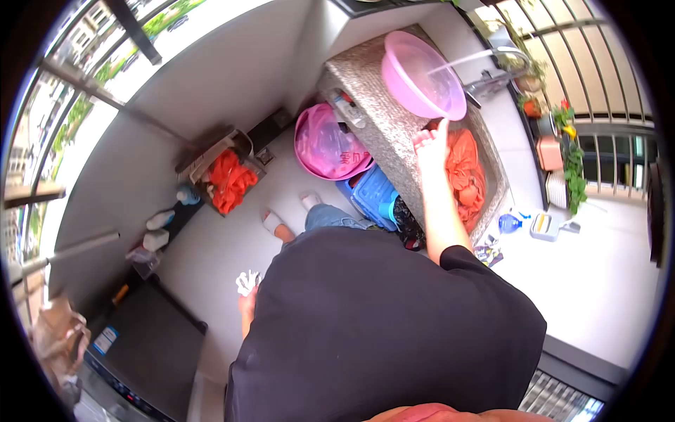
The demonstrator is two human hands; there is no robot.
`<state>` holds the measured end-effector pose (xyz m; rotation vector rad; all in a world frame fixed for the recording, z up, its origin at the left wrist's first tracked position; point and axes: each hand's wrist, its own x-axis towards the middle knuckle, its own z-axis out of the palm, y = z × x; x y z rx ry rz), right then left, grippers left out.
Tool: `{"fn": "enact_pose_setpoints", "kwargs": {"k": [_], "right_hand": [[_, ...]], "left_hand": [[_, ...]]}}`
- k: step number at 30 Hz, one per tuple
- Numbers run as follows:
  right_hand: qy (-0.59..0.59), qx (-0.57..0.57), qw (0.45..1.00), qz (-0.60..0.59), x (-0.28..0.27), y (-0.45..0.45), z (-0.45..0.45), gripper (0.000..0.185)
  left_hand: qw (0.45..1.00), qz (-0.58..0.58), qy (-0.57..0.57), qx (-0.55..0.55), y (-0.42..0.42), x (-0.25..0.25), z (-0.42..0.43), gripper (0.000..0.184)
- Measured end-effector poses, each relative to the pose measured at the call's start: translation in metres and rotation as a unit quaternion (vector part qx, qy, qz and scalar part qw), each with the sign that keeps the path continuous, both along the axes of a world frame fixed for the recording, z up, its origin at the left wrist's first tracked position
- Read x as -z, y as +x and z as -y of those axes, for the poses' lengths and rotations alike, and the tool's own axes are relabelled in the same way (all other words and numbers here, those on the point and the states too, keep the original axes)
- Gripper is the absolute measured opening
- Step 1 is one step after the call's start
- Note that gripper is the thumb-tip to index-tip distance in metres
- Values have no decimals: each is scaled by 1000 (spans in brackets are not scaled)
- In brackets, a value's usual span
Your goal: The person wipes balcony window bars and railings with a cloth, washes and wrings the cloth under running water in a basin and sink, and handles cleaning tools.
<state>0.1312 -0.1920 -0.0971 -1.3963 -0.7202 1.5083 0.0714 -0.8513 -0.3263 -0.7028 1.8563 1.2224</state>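
Water runs from a faucet (517, 70) into a pink basin (399, 77) on the speckled stone sink (380, 105). My right hand (430, 144) is just below the basin's near rim, thumb spread from its bent fingers. The thumb touches or nearly touches the rim; no object shows in this hand. Beside my right forearm, orange cloth (465, 179) lies in the sink. On the other side of my body, my left hand (249, 299) is closed on a crumpled white cloth (247, 282), hanging low over the floor. My body hides part of that arm.
A pink tub (318, 144) and a blue basket (373, 197) stand under the sink. Orange cloth (232, 181) lies in a container by the wall. Bottles (160, 220) and a dark appliance (148, 352) are at left. Potted plants (575, 179) and a blue bottle (510, 224) are at right.
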Motion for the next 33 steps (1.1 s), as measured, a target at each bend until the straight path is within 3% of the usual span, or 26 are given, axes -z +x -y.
{"fn": "enact_pose_setpoints", "kwargs": {"k": [1,3,4,6,9,11,12,13,14,15,16,17,18,19,22,23,24,26,33], "right_hand": [[-19,28,999,-17,-7,9,-23,107],[-131,30,983,-127,-27,17,-70,125],[-121,-11,982,-146,-22,19,-88,123],[-99,-106,973,-180,-6,17,-128,120],[-302,-16,938,-172,43,12,-182,101],[-285,-61,937,-192,108,34,-225,67],[-256,-87,940,-206,137,46,-253,58],[-237,-122,939,-218,164,38,-257,50],[-146,-153,964,-160,117,7,-202,37],[-46,-345,929,-129,189,29,-254,40],[-315,-216,879,-285,168,14,-262,52],[-188,-274,916,-225,143,14,-244,62],[-233,-234,924,-190,131,22,-261,65],[-155,-256,946,-123,149,35,-295,60],[-214,-284,915,-192,259,86,-458,35],[-205,-246,934,-158,250,69,-452,31],[-186,-201,954,-126,194,43,-398,32],[-156,-225,955,-111,192,50,-397,38],[-59,-335,940,3,136,85,-231,40]], "left_hand": [[1000,8,5,20,4,20,16,64],[997,15,-10,79,-7,36,27,64],[992,16,-29,118,-21,29,21,64],[985,59,-118,112,-40,-40,-33,65],[993,76,-91,27,-4,-11,-29,69],[993,3,-111,45,26,-28,-46,68],[990,-31,-124,50,38,-46,-61,68],[979,45,-166,114,41,-65,-73,65],[977,13,-190,100,85,-50,-51,64],[966,-37,-207,150,115,-71,-58,65],[942,24,-275,192,115,-73,-66,68],[952,51,-261,153,114,-81,-78,71],[958,49,-242,145,124,-65,-82,76],[957,3,-264,118,126,-60,-89,78],[972,58,-227,30,138,-69,-99,82],[971,67,-231,9,150,-68,-93,83],[968,78,-238,-12,169,-67,-86,84],[954,110,-279,-29,199,-71,-80,87],[939,178,-279,-94,258,-66,-56,96]]}}
